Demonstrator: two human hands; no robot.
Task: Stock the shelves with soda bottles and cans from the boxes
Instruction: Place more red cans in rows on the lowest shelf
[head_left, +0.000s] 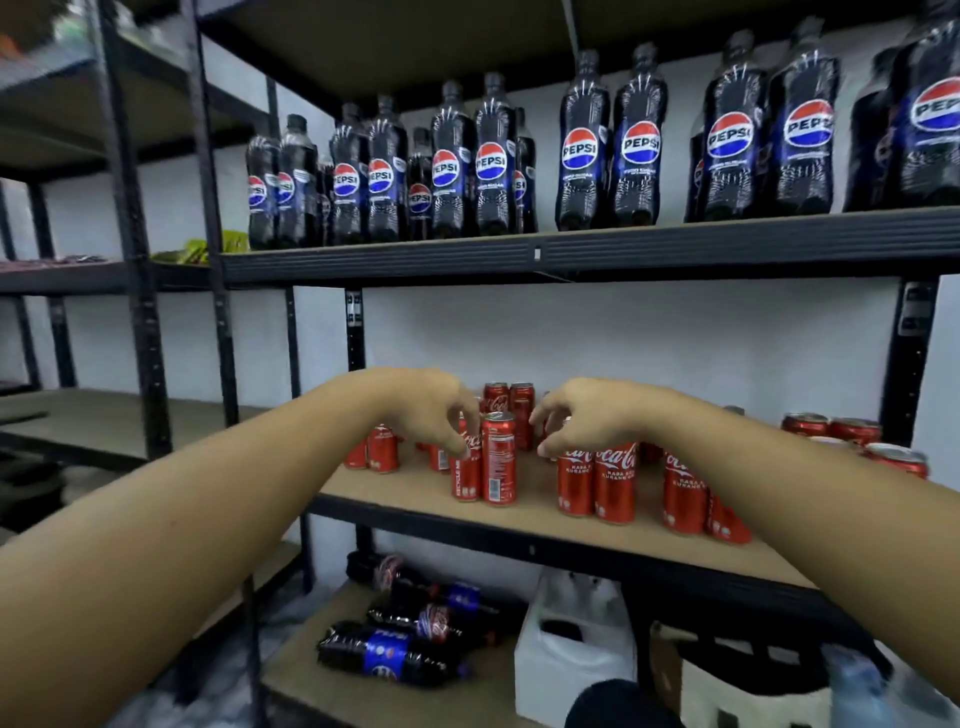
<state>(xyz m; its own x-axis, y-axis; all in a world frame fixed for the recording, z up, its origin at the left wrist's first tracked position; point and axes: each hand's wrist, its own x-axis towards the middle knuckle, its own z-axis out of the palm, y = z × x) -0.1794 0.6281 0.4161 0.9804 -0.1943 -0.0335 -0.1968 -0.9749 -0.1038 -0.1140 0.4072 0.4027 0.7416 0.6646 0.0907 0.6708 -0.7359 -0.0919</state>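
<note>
Head view: a dark metal rack is faced, and both bare arms are stretched to its middle shelf (415, 499).
Left hand (431, 410): the fingers are curled down over the top of the front can (466, 470), which is gripped at its rim. It stands on the board, touching a neighbouring can (498, 457).
Right hand (587, 418): the fingers are bent over the tops of a can pair (597, 483). Whether either is held cannot be told.
Done: the top shelf (623, 252) is lined with upright Pepsi bottles (639, 145), and Coca-Cola cans (683, 493) are set in loose clusters on the middle shelf.
Left: the task is judged roughly half finished. Lying bottles (389, 654) are seen on the bottom shelf (322, 691) beside a white box (571, 670), whose contents are hidden. The cans are not yet drawn into rows.
Bottle count: at least fourteen are upright, with some at the back partly hidden, and about four are lying.
Can count: about sixteen can be made out, and others may be covered by the arms.
Box count: one is clearly seen.
</note>
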